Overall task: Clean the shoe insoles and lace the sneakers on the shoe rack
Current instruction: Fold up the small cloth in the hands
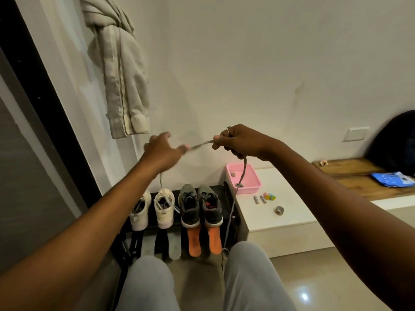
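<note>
Right hand (238, 140) pinches a grey lace (244, 173); the left hand (161, 151) (blurred) touches its other end, but I cannot tell its grip.

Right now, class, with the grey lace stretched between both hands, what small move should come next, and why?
Probably lower the end pinched by the left hand toward the grey sneakers on the rack: the grey lace is taut between both hands, its tail hanging from the right hand to the floor.

Grey trousers (146, 286), bare forearms (318, 176), a ring (228, 129) on the right hand (239, 141).
</note>
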A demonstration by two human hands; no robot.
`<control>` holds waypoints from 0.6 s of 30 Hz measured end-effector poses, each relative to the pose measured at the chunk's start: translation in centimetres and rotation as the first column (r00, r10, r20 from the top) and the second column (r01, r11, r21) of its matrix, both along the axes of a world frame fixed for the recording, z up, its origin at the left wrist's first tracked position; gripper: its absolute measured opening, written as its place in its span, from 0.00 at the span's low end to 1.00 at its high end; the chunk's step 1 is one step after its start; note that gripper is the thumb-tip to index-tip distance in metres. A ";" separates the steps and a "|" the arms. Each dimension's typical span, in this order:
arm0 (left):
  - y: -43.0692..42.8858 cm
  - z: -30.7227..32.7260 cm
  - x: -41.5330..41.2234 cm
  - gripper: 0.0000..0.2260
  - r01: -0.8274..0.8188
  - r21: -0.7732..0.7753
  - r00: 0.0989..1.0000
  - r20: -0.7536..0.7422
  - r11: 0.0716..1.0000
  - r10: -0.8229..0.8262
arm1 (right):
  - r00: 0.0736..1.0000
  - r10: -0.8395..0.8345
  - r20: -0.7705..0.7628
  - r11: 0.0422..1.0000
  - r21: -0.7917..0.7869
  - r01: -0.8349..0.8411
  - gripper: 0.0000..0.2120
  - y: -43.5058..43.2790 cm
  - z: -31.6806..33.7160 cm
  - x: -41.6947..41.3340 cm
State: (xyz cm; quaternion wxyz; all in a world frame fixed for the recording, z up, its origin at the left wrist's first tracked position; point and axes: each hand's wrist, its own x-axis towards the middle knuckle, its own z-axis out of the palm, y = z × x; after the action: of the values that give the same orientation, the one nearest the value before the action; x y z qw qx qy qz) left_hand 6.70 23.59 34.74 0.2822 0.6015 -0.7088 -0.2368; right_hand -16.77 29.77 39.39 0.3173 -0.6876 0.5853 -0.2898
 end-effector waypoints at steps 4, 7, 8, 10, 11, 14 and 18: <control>2.2 0.2 -2.7 0.23 0.414 -0.062 0.909 -0.022 0.908 -0.416 | 0.998 0.060 -0.035 0.997 0.040 -0.059 0.17 -0.3 -0.4 1.6; 2.7 0.4 -3.9 0.11 0.429 -0.076 0.902 -0.012 0.900 -0.431 | 0.996 0.067 -0.058 0.998 0.022 -0.065 0.17 -0.5 -0.5 2.1; 2.8 0.6 -4.0 0.12 0.403 -0.084 0.913 -0.039 0.911 -0.407 | 0.997 0.049 -0.055 0.999 0.015 -0.049 0.16 -0.4 -0.4 1.9; 2.2 0.5 -3.4 0.14 0.304 -0.068 0.942 -0.125 0.950 -0.311 | 0.999 0.006 -0.046 1.000 0.005 -0.006 0.16 -0.3 -0.2 1.1; 1.5 0.3 -2.6 0.15 0.237 -0.026 0.952 -0.195 0.971 -0.238 | 0.999 -0.015 -0.038 1.000 0.008 0.015 0.16 -0.3 -0.1 0.5; -1.1 -0.7 0.4 0.12 0.011 0.103 0.996 -0.093 0.995 -0.001 | 0.998 -0.058 -0.021 0.998 0.013 0.059 0.17 -0.2 -0.3 -1.0; 0.4 -1.0 0.0 0.28 0.085 0.138 0.949 0.290 0.987 -0.122 | 0.998 -0.062 -0.027 0.998 0.006 0.062 0.18 -0.4 -0.6 -1.3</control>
State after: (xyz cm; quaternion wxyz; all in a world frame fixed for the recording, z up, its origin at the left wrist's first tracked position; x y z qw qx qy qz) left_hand 6.72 24.02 33.71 0.1217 0.6084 -0.7578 -0.2017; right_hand -18.06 29.37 38.76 0.3025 -0.6719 0.6115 -0.2881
